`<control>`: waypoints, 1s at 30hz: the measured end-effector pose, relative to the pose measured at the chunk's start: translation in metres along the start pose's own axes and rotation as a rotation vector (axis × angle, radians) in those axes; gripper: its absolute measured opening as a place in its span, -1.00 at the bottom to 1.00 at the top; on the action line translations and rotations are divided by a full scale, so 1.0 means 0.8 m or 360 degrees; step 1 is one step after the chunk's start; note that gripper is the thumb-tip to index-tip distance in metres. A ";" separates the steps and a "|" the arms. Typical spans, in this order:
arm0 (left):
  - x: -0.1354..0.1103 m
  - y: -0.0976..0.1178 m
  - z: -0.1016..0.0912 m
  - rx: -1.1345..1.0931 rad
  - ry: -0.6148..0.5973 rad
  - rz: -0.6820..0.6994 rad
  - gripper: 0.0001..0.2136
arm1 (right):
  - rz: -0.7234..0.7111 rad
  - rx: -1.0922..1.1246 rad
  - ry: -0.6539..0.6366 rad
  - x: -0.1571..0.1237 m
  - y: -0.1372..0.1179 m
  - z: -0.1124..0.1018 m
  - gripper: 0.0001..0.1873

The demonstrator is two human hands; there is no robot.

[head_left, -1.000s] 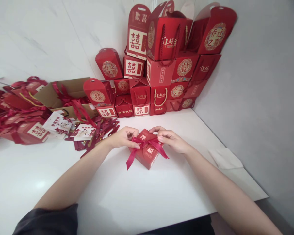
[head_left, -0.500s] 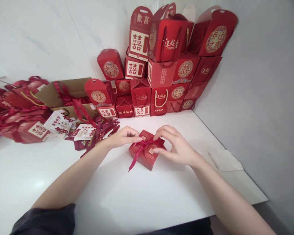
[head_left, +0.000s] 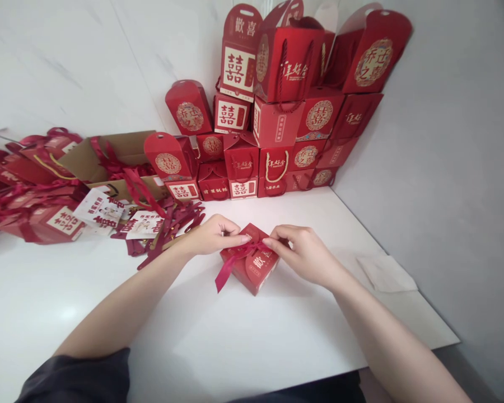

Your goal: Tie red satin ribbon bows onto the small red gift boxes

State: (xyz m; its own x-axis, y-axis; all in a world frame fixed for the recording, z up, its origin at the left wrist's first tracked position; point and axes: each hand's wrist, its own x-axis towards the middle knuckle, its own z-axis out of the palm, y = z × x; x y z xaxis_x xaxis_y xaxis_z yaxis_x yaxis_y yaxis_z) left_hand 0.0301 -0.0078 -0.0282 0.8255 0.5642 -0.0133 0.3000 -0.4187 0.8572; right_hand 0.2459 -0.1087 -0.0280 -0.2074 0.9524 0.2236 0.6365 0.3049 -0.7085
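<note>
A small red gift box (head_left: 252, 273) with gold lettering lies on the white table in front of me. Across its top runs a dark pink ribbon (head_left: 227, 271), one tail hanging over the near left side. My left hand (head_left: 216, 234) pinches the ribbon between thumb and fingers at the box's left. On the other side, my right hand (head_left: 304, 252) is closed in a pinch on the ribbon near the right edge of the lid. Part of the knot area and the far side of the box are hidden by my fingertips.
Stacked red gift boxes (head_left: 239, 165) line the wall behind. At the left stand an open cardboard box (head_left: 84, 159) of ribbon, dark red strips (head_left: 185, 215), white printed cards (head_left: 145, 225) and more ribboned boxes (head_left: 42, 226). A pale flat sheet (head_left: 388, 273) lies near the right wall.
My right hand's fingers have closed from a loose spread into a pinch on the ribbon. The ribbon tail at the left has shifted slightly and shows wider. My left hand stays nearly in place.
</note>
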 end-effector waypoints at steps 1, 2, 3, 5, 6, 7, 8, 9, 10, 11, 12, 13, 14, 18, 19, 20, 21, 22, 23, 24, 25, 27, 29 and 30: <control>0.000 0.000 0.001 0.0002 0.0002 0.0006 -0.51 | 0.0080 0.0045 -0.0050 0.000 0.000 -0.004 -0.65; 0.001 0.000 0.002 0.0009 0.0005 0.0007 -0.51 | 0.0158 0.0099 -0.0102 -0.001 0.000 -0.007 -0.63; 0.001 -0.001 0.003 0.0015 0.0005 0.0002 -0.51 | 0.0232 0.0168 -0.0160 -0.001 0.002 -0.011 -0.61; 0.001 -0.003 0.005 0.0008 0.0006 -0.0021 -0.51 | 0.0356 0.0349 -0.0306 -0.002 0.005 -0.015 -0.58; 0.001 -0.005 0.006 -0.0010 0.0003 -0.0035 -0.51 | 0.0405 0.0452 -0.0386 -0.002 0.007 -0.017 -0.56; 0.002 -0.007 0.007 -0.0031 -0.0008 -0.0049 -0.52 | 0.0446 0.0558 -0.0466 -0.002 0.010 -0.019 -0.55; 0.002 -0.009 0.007 -0.0052 -0.0021 -0.0061 -0.52 | 0.0481 0.0659 -0.0551 -0.003 0.012 -0.021 -0.55; 0.003 -0.011 0.007 -0.0072 -0.0035 -0.0072 -0.53 | 0.0510 0.0742 -0.0633 -0.003 0.015 -0.023 -0.56; 0.003 -0.013 0.007 -0.0088 -0.0048 -0.0083 -0.53 | 0.0533 0.0801 -0.0713 -0.003 0.017 -0.026 -0.57; 0.004 -0.014 0.006 -0.0106 -0.0060 -0.0095 -0.53 | 0.0543 0.0836 -0.0793 -0.003 0.020 -0.030 -0.59; 0.004 -0.015 0.005 -0.0127 -0.0068 -0.0109 -0.53 | 0.0541 0.0852 -0.0875 -0.003 0.023 -0.034 -0.61; 0.005 -0.016 0.004 -0.0153 -0.0070 -0.0124 -0.54 | 0.0528 0.0849 -0.0955 -0.003 0.027 -0.038 -0.62; 0.005 -0.016 0.003 -0.0180 -0.0075 -0.0137 -0.54 | 0.0505 0.0833 -0.1031 -0.003 0.030 -0.043 -0.64; 0.003 -0.011 -0.002 -0.0215 -0.0167 -0.0154 -0.59 | 0.0440 0.0699 -0.1371 -0.005 0.050 -0.056 -0.77; 0.002 -0.009 -0.003 -0.0197 -0.0192 -0.0153 -0.62 | 0.0424 0.0620 -0.1417 -0.005 0.056 -0.057 -0.81; 0.000 -0.007 -0.004 -0.0172 -0.0212 -0.0153 -0.63 | 0.0399 0.0521 -0.1410 -0.005 0.061 -0.059 -0.85; -0.001 -0.004 -0.006 -0.0142 -0.0225 -0.0156 -0.64 | 0.0358 0.0417 -0.1346 -0.005 0.066 -0.060 -0.87; -0.003 -0.002 -0.007 -0.0107 -0.0238 -0.0162 -0.64 | 0.0308 0.0321 -0.1225 -0.004 0.069 -0.060 -0.86; -0.004 0.001 -0.009 -0.0070 -0.0251 -0.0168 -0.63 | 0.0263 0.0255 -0.1053 -0.002 0.071 -0.060 -0.85; -0.005 0.004 -0.011 -0.0033 -0.0270 -0.0172 -0.63 | 0.0232 0.0229 -0.0850 0.000 0.071 -0.058 -0.85; -0.006 0.007 -0.013 0.0007 -0.0293 -0.0171 -0.63 | 0.0215 0.0247 -0.0638 0.002 0.070 -0.056 -0.85; -0.010 0.016 -0.017 0.0100 -0.0329 -0.0164 -0.65 | 0.0170 0.0374 -0.0298 0.007 0.062 -0.047 -0.83; -0.015 0.030 -0.019 0.0219 -0.0276 -0.0172 -0.61 | 0.0062 0.0523 -0.0177 0.010 0.052 -0.037 -0.81; -0.019 0.038 -0.019 0.0303 -0.0184 -0.0185 -0.54 | -0.0006 0.0579 -0.0193 0.011 0.047 -0.031 -0.81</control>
State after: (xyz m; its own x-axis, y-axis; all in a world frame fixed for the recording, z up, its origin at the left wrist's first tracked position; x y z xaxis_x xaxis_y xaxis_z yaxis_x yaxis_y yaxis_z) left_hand 0.0196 -0.0186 0.0058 0.8261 0.5360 -0.1740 0.4716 -0.4886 0.7340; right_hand 0.2867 -0.0889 -0.0362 -0.3095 0.9371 0.1613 0.3347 0.2661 -0.9040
